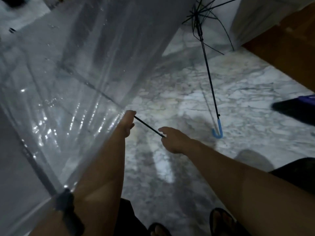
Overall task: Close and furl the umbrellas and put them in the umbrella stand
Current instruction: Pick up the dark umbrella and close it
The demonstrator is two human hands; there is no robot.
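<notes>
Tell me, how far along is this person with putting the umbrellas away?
Nothing looks finished yet, and no stand is in view. In hand: the left hand grips the black shaft of a clear umbrella at the canopy's edge, while the right hand holds the shaft's lower end; how closed it is I cannot tell. Left: a second umbrella with a blue handle lies open on the marble floor, untouched.

Floor: pale marble with grey veining, glossy.
Open umbrella: rests on the floor, its blue hooked handle touching the marble.
Wooden step: borders the floor beyond the open umbrella.
Sandalled feet: stand on the floor, well short of the blue handle.
</notes>
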